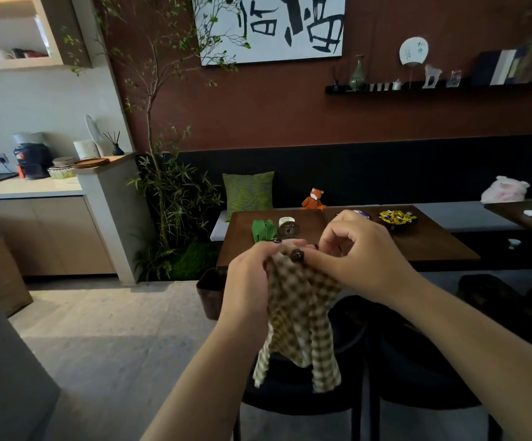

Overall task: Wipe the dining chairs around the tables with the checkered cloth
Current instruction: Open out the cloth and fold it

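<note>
Brown-and-cream checkered cloth (pixel 301 316) is bunched up in mid-air just in front of the dark wooden dining table (pixel 433 243), nearer the camera than the table's front edge, with its loose ends hanging down over the black dining chair (pixel 290 396) tucked in below. Left hand (pixel 252 275) has its fingers curled round the top left of the cloth, gripping it, and the right hand (pixel 360 259) pinches the top edge with thumb and fingertips, so both hands meet at the cloth's upper end, pretty much touching each other. A second black chair (pixel 417 374) sits right beside the first one, also pushed up to the table. On the table's far side there's a green folded thing (pixel 264 230), a small white-and-dark tin (pixel 287 226) beside it, and a dish of yellow wrapped sweets (pixel 396 217) further right. Behind the table, on the bench seat, a little orange fox plush (pixel 314 199) and a green leaf-print cushion (pixel 248 193) lean against the dark backrest.
</note>
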